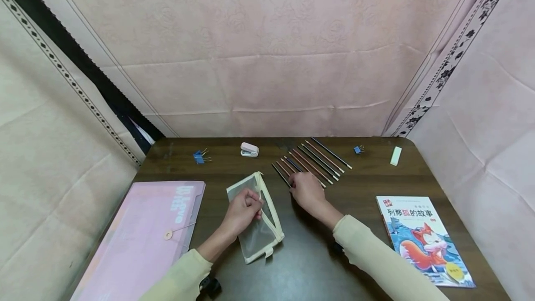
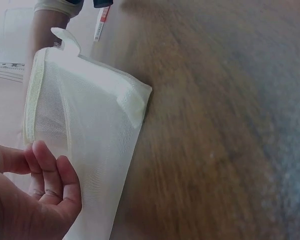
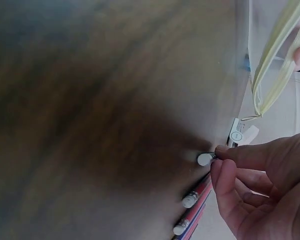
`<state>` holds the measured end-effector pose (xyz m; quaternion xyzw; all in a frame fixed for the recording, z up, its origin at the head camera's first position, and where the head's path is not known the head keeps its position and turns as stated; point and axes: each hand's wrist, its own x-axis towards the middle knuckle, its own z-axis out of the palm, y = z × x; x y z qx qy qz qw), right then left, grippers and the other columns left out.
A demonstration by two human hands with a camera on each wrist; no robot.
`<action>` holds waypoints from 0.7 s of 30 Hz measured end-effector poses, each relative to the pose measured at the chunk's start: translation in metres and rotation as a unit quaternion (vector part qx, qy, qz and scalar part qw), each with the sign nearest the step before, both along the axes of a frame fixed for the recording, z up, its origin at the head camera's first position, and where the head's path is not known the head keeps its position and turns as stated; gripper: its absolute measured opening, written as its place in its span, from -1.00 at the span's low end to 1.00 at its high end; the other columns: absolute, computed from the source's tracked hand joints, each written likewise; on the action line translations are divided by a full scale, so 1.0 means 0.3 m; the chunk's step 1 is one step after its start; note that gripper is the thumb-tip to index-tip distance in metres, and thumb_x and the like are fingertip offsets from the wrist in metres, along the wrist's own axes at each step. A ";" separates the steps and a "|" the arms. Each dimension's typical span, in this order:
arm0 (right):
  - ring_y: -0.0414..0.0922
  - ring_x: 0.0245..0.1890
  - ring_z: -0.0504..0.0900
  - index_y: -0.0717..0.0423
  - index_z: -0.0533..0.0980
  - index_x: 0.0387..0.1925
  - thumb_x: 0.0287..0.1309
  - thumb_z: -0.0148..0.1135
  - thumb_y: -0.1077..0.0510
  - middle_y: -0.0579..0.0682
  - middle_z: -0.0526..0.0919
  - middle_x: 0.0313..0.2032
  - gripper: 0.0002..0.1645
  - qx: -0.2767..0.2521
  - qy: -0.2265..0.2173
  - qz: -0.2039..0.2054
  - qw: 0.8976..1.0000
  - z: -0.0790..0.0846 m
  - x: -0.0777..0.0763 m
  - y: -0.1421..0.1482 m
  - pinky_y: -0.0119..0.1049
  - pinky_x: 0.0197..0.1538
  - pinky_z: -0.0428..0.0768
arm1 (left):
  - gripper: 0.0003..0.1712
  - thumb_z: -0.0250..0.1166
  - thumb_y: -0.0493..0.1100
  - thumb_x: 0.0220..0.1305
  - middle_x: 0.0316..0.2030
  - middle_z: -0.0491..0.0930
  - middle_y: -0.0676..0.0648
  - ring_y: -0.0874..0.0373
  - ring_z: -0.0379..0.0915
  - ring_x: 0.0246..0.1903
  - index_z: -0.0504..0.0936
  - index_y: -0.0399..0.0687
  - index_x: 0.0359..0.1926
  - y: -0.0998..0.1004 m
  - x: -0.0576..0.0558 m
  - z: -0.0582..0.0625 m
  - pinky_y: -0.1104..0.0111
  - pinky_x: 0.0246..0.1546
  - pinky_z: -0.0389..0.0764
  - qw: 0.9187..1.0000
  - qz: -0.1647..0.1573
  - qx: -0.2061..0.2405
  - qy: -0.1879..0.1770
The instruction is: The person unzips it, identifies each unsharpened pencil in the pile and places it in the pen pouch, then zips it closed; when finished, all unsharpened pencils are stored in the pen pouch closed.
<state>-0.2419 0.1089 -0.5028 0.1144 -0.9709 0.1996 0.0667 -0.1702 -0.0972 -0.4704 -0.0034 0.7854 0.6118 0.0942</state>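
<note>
My left hand pinches the rim of a cream mesh zipper pouch, whose mouth gapes toward the right. The pouch's see-through side hangs past the curled fingers in the left wrist view. Over the near ends of a row of pencils, my right hand is lowered to the table. Its thumb and index finger pinch the white-tipped end of the leftmost pencil, seen in the right wrist view. Other pencil ends lie just beside the fingers.
A pink folder lies at the left and a fox picture book at the right. Along the back are a blue binder clip, a small stapler, another blue clip and a pale green eraser.
</note>
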 end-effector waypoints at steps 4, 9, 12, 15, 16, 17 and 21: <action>-0.14 -0.36 0.69 -0.04 0.69 -0.26 -0.06 0.45 0.19 -0.14 0.74 -0.43 -0.77 -0.005 -0.003 0.012 1.000 -0.011 0.002 0.006 -0.16 -0.30 0.63 | -0.79 0.23 -0.31 0.25 -0.55 0.59 -0.17 0.12 0.53 -0.54 0.42 -0.35 -0.18 -0.001 0.002 0.004 0.10 -0.33 0.66 1.000 0.000 0.016 -0.001; -0.19 -0.40 0.66 -0.04 0.68 -0.25 -0.09 0.48 0.19 -0.16 0.72 -0.46 -0.73 -0.026 -0.017 0.020 0.999 -0.014 0.004 0.018 -0.20 -0.33 0.61 | -0.80 0.25 -0.29 0.24 -0.56 0.59 -0.12 0.10 0.53 -0.54 0.43 -0.32 -0.19 -0.007 -0.020 -0.038 0.10 -0.34 0.65 1.000 0.004 0.018 -0.006; -0.25 -0.46 0.63 -0.04 0.67 -0.25 -0.11 0.49 0.19 -0.19 0.70 -0.51 -0.72 -0.040 -0.026 0.031 0.998 -0.011 0.000 0.024 -0.25 -0.37 0.58 | -0.78 0.27 -0.25 0.24 -0.55 0.60 -0.12 0.09 0.54 -0.52 0.43 -0.28 -0.18 -0.013 -0.040 -0.081 0.12 -0.35 0.65 1.000 0.005 0.017 -0.008; -0.29 -0.50 0.59 -0.05 0.66 -0.24 -0.13 0.51 0.18 -0.23 0.67 -0.55 -0.68 -0.047 -0.039 0.047 0.997 -0.008 -0.005 0.023 -0.29 -0.39 0.54 | -0.76 0.28 -0.22 0.25 -0.55 0.60 -0.09 0.12 0.55 -0.53 0.43 -0.25 -0.17 -0.019 -0.048 -0.102 0.16 -0.36 0.66 1.000 0.007 0.021 -0.009; -0.31 -0.51 0.58 -0.06 0.66 -0.23 -0.13 0.52 0.17 -0.24 0.66 -0.55 -0.67 -0.048 -0.045 0.051 0.997 -0.007 -0.007 0.022 -0.31 -0.40 0.53 | -0.76 0.27 -0.21 0.25 -0.55 0.60 -0.08 0.13 0.55 -0.53 0.43 -0.24 -0.17 -0.021 -0.048 -0.102 0.16 -0.36 0.66 1.000 0.006 0.020 -0.010; -0.31 -0.52 0.57 -0.06 0.66 -0.22 -0.14 0.52 0.17 -0.24 0.65 -0.55 -0.66 -0.049 -0.050 0.055 0.996 -0.007 -0.009 0.022 -0.32 -0.41 0.52 | -0.77 0.27 -0.21 0.26 -0.56 0.60 -0.07 0.13 0.55 -0.54 0.43 -0.24 -0.17 -0.023 -0.048 -0.101 0.17 -0.36 0.66 1.000 0.006 0.020 -0.010; -0.32 -0.51 0.57 -0.07 0.65 -0.20 -0.13 0.52 0.16 -0.25 0.66 -0.54 -0.64 -0.040 -0.063 0.056 0.996 -0.003 -0.015 0.018 -0.32 -0.40 0.53 | -0.79 0.25 -0.20 0.27 -0.59 0.58 -0.02 0.15 0.55 -0.55 0.42 -0.21 -0.18 -0.028 -0.049 -0.096 0.21 -0.37 0.65 1.000 0.004 0.016 -0.009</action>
